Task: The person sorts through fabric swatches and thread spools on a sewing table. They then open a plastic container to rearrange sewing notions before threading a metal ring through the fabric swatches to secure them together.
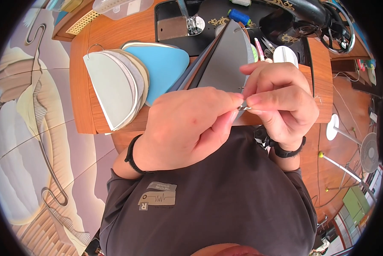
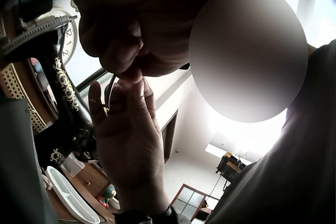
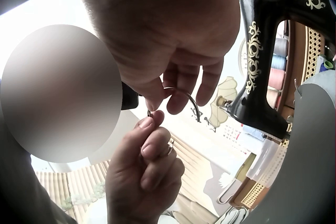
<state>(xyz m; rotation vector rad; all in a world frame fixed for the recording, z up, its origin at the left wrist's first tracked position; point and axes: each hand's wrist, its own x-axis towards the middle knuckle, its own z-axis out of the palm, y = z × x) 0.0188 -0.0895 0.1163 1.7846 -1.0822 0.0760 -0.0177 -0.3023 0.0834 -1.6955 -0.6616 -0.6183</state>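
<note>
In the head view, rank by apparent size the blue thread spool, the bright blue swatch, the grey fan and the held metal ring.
Bright blue swatch, largest
Grey fan
Blue thread spool
Held metal ring, smallest; partly hidden

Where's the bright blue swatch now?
Head view, upper left of centre: the bright blue swatch lies between the white swatch and the grey swatch, just beyond the left hand.
</note>
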